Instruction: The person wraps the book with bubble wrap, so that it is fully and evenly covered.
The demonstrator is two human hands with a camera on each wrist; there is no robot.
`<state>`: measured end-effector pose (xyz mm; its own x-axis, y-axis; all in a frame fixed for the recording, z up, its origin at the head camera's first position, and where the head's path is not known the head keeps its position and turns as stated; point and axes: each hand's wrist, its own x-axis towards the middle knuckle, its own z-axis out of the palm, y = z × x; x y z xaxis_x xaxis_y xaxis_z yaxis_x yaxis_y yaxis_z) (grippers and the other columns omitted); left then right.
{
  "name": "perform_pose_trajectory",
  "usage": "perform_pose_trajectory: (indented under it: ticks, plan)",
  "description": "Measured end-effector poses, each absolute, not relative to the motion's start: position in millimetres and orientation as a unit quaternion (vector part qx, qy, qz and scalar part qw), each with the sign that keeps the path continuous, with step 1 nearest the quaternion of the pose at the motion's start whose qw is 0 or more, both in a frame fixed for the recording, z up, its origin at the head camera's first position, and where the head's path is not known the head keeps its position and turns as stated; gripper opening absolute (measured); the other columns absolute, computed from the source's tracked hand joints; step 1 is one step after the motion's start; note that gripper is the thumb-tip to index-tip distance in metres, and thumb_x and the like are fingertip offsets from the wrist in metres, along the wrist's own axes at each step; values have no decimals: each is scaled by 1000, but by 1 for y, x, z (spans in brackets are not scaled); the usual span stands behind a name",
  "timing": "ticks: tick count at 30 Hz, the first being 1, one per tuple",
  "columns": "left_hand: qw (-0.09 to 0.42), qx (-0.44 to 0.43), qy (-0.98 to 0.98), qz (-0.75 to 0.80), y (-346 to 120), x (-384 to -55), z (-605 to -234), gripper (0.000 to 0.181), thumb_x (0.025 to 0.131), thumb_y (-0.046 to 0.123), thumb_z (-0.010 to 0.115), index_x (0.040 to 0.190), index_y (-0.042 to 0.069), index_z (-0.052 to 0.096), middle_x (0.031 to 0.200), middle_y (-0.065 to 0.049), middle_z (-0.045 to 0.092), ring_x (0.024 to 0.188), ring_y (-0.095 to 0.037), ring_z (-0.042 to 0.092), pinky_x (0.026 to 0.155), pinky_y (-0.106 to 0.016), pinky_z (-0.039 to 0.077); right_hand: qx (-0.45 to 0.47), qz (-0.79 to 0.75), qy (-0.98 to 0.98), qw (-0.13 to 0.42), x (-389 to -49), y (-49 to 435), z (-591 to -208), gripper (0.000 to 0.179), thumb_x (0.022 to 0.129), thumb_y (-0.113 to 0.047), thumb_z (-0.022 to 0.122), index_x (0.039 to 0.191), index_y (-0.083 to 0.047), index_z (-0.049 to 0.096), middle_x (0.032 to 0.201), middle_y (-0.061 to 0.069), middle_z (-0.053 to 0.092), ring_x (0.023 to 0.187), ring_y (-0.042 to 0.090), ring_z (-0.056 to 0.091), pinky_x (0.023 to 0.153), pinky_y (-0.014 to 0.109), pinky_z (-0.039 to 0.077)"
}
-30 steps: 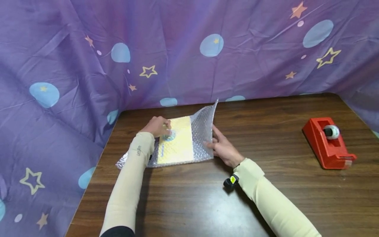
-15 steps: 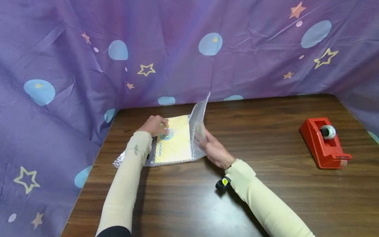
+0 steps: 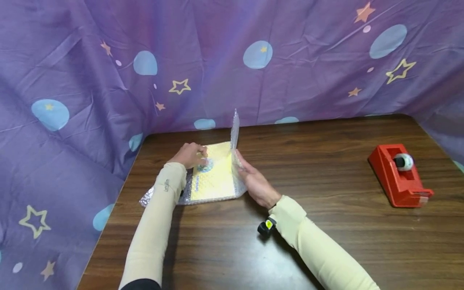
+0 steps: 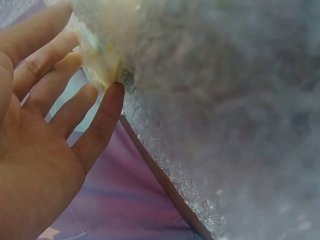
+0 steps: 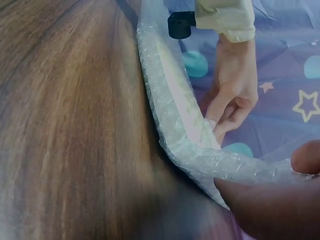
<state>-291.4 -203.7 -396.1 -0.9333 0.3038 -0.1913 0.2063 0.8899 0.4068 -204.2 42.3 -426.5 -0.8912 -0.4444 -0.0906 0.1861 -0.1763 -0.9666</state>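
A flat yellow rectangular item (image 3: 217,181), with a round blue print and small blue lettering, lies on a sheet of bubble wrap (image 3: 240,187) on the table; a layer of wrap seems to cover its face. My left hand (image 3: 189,155) rests on its left part, fingertips touching near the print. In the left wrist view the fingers of that hand (image 4: 45,125) are spread and fairly straight against the wrap. My right hand (image 3: 256,183) holds the wrap's right flap, which stands upright along the item's right edge. The right wrist view shows the right thumb (image 5: 270,205) on the wrap's edge.
A red tape dispenser (image 3: 398,177) with a roll of tape stands at the right of the brown wooden table (image 3: 326,161). Behind and left of the table hangs a purple curtain (image 3: 217,60) with stars and blue spots. Small cameras are strapped to the wrists.
My right hand has moved left, bringing the bubble wrap's right flap from leaning outward to upright beside the yellow item. My left hand stays in place on it.
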Motion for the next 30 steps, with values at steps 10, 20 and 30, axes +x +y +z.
perform_pose_trajectory:
  ticks: [10, 20, 30]
  plan:
    - [119, 137, 963, 200, -205, -292, -395, 26, 88, 20, 78, 108, 4, 73, 146, -12, 56, 137, -35, 52, 120, -47, 36, -99, -718, 659, 202, -201, 32, -420, 61, 106, -8, 31, 162, -24, 14, 171, -1, 2, 159, 23, -3, 130, 46, -1]
    - [110, 130, 969, 177, -204, -291, -399, 33, 89, 25, 76, 114, 4, 72, 134, -16, 67, 120, -34, 62, 109, -46, 48, -139, -632, 744, 170, -191, 9, -422, 61, 105, -9, 34, 162, -11, 12, 170, 10, 10, 158, 30, 8, 130, 46, 5]
    - [61, 126, 969, 203, -206, -291, -403, 44, 79, 16, 82, 118, 0, 69, 116, -21, 73, 111, -37, 68, 106, -47, 50, -164, -551, 802, 165, -186, 1, -419, 60, 103, -15, 37, 160, -8, 20, 169, 16, 12, 159, 32, 9, 130, 48, 6]
